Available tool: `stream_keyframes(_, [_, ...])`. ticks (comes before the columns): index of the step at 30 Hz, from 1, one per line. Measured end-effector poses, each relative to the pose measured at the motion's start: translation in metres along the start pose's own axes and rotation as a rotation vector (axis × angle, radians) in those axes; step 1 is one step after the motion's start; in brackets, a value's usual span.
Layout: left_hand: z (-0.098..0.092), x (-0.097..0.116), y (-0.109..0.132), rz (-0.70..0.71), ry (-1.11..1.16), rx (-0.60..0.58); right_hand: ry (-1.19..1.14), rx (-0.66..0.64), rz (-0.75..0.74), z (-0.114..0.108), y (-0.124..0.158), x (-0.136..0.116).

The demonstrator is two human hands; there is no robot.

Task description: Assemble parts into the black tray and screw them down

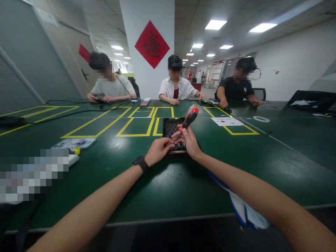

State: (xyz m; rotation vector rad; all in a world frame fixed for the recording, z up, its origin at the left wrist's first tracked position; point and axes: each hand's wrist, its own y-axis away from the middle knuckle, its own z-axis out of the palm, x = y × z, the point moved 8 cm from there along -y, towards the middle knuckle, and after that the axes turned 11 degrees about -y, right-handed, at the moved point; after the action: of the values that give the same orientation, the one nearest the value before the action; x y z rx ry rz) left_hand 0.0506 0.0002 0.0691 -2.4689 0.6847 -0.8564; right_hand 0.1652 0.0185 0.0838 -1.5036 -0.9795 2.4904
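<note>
A screwdriver with a red and black handle [190, 117] is tilted up to the right, held in the fingers of my right hand [191, 141]. Its thin shaft runs down to the left, where the fingertips of my left hand [159, 150] are pinched at its lower end. Whether those fingertips also hold a small bit is too small to tell. Under both hands lies an open black case [170, 125] with rows of small compartments. My hands cover part of the case. A dark band is on my left wrist.
Yellow tape outlines mark the green table [126, 199]. A white paper [227, 121] and a tape ring [261, 119] lie at right, a patterned flat object [75, 143] at left. Three people sit across the table.
</note>
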Motion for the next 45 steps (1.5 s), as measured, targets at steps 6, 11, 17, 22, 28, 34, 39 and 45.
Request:
stream_keyframes(6, [-0.0008,0.0044,0.0006,0.024,-0.021,0.003,0.041,0.003,0.006,-0.0003,-0.0004,0.0012])
stream_keyframes(11, [-0.0008,0.0053,0.0002,-0.006,-0.029,0.003,0.058,-0.007,0.004,0.0015,0.0,0.0017])
stream_keyframes(17, [-0.0007,0.0022,0.0006,-0.015,-0.014,-0.007,0.046,-0.016,0.004,0.0025,0.0009,-0.0001])
stream_keyframes(22, [0.0001,0.0045,0.0024,-0.001,-0.008,-0.021,0.035,-0.001,0.006,0.001,0.001,-0.0017])
stream_keyframes(28, [-0.0031,0.0057,0.0018,-0.024,-0.051,0.034,0.029,-0.002,-0.016,0.0007,0.001,-0.0015])
stream_keyframes(34, [-0.0013,0.002,0.0005,-0.038,-0.027,0.001,0.016,-0.011,-0.006,0.003,0.0016,-0.0027])
stream_keyframes(39, [0.0008,0.0028,0.0008,-0.001,-0.006,-0.036,-0.002,-0.015,0.005,0.0027,0.0015,-0.0031])
stream_keyframes(45, [0.0032,0.0054,0.0013,0.026,0.03,-0.061,0.002,-0.023,0.005,0.0024,0.0009,-0.0023])
